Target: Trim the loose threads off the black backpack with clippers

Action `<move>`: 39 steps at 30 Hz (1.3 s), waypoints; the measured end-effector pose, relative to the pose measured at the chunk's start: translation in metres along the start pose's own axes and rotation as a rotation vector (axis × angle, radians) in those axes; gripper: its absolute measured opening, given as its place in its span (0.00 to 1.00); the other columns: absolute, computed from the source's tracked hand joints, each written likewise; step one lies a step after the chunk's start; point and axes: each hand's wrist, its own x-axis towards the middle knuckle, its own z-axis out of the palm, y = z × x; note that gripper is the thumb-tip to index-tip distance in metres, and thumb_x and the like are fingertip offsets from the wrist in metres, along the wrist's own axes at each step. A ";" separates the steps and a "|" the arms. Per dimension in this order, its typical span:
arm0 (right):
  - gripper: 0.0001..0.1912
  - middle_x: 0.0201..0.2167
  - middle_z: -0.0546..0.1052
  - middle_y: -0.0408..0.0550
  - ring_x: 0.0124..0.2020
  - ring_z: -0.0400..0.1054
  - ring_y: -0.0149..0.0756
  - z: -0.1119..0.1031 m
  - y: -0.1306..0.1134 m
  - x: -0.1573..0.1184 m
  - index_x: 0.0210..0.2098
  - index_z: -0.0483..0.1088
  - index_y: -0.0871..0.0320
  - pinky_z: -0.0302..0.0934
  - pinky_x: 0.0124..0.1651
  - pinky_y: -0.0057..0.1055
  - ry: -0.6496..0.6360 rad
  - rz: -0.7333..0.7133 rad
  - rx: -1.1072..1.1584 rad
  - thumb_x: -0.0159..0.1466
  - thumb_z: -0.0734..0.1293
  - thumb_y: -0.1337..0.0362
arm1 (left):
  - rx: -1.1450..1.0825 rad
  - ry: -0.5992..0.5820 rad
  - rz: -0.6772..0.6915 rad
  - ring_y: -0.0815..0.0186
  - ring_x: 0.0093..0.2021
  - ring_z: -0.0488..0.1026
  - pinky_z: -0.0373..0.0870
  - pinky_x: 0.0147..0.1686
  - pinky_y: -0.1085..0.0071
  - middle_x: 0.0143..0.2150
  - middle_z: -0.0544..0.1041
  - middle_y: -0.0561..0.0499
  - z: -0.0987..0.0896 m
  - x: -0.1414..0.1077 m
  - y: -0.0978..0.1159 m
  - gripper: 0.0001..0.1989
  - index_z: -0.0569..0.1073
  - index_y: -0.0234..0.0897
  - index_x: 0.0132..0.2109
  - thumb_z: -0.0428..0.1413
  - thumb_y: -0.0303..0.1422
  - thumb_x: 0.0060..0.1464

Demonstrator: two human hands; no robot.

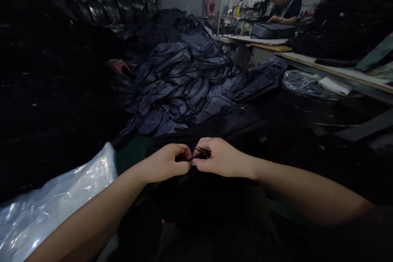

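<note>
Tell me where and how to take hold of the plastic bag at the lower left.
On the plastic bag, the raised corner looks best: pinch it from above with the left hand, once that's free. The corner narrows to a peak on the hand's side, while the rest spreads wide and shiny, partly hidden behind the left forearm.

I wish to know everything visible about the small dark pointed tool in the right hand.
The small dark pointed tool looks like metal thread snips. Its slim blades, apparently slightly parted, point toward the left hand. The right hand curls around it, hiding its rear end. Whether the blades touch anything is unclear; dim light hides finer detail.
</note>
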 end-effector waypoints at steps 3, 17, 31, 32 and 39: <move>0.06 0.28 0.69 0.41 0.26 0.62 0.27 0.002 0.002 0.002 0.32 0.71 0.61 0.55 0.27 0.23 0.017 -0.006 0.002 0.55 0.65 0.64 | 0.021 -0.002 -0.007 0.72 0.26 0.57 0.54 0.24 0.74 0.26 0.62 0.58 0.001 0.000 -0.002 0.04 0.66 0.36 0.32 0.50 0.31 0.47; 0.06 0.27 0.69 0.40 0.25 0.62 0.26 0.005 0.002 0.003 0.31 0.70 0.60 0.55 0.26 0.22 0.025 0.003 -0.015 0.54 0.67 0.64 | -0.038 -0.015 -0.021 0.72 0.25 0.56 0.53 0.23 0.74 0.26 0.62 0.58 -0.002 0.000 -0.002 0.05 0.67 0.35 0.33 0.50 0.29 0.46; 0.07 0.29 0.69 0.41 0.27 0.62 0.27 0.003 0.004 0.000 0.33 0.71 0.60 0.56 0.28 0.22 0.000 -0.005 0.062 0.54 0.66 0.66 | 0.060 0.044 0.003 0.72 0.25 0.57 0.54 0.23 0.75 0.24 0.62 0.58 0.003 0.000 0.000 0.05 0.66 0.36 0.29 0.51 0.33 0.47; 0.07 0.29 0.69 0.41 0.27 0.62 0.27 0.003 0.005 0.000 0.33 0.71 0.60 0.55 0.28 0.22 -0.005 -0.010 0.068 0.54 0.66 0.67 | 0.040 0.025 0.000 0.72 0.25 0.57 0.53 0.23 0.75 0.25 0.62 0.58 0.002 -0.001 0.000 0.03 0.66 0.36 0.29 0.50 0.31 0.46; 0.11 0.32 0.68 0.41 0.29 0.63 0.27 -0.008 0.004 -0.005 0.36 0.71 0.60 0.57 0.30 0.21 -0.117 -0.042 0.118 0.53 0.64 0.71 | -0.219 -0.061 -0.053 0.72 0.25 0.59 0.55 0.23 0.75 0.26 0.63 0.57 -0.002 -0.006 -0.003 0.06 0.66 0.36 0.34 0.49 0.32 0.48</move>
